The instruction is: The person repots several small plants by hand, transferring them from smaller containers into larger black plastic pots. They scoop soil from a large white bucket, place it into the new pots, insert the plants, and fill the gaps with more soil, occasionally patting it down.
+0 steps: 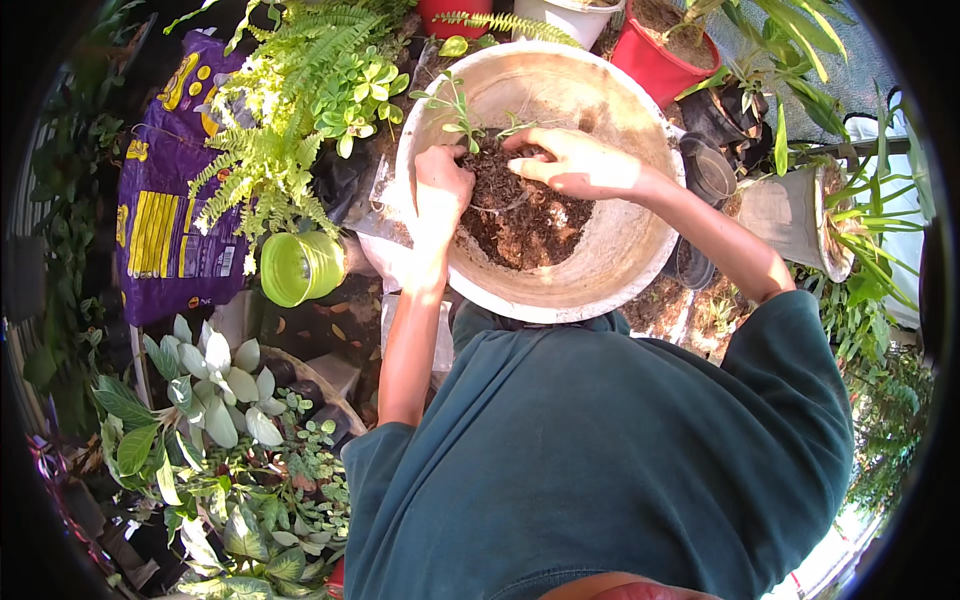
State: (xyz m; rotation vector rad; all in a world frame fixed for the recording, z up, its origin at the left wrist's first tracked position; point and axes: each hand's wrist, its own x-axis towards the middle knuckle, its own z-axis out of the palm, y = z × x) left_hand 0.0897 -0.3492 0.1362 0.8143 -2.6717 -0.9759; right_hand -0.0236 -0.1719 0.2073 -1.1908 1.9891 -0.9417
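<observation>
A wide, soil-stained white basin (630,247) sits in front of my body. Inside it is a small pot (504,209) heaped with dark, crumbly potting mix (491,180); its curved rim shows only in part. A green seedling (466,124) rises at the far side of the mix, and a second thin sprig (517,124) leans to the right. My left hand (444,180) is curled around the pot's left side, fingertips at the mix. Over the right side, my right hand (574,161) has its fingers spread, their tips at the mix. Loose soil (536,244) covers the basin's bottom.
A lime-green pot (304,268) lies on its side left of the basin. A purple printed bag (180,180) and a fern (300,112) stand farther left. Beyond the rim is a red pot (664,56). Black pots (705,169) and a whitish planter (787,217) are at right.
</observation>
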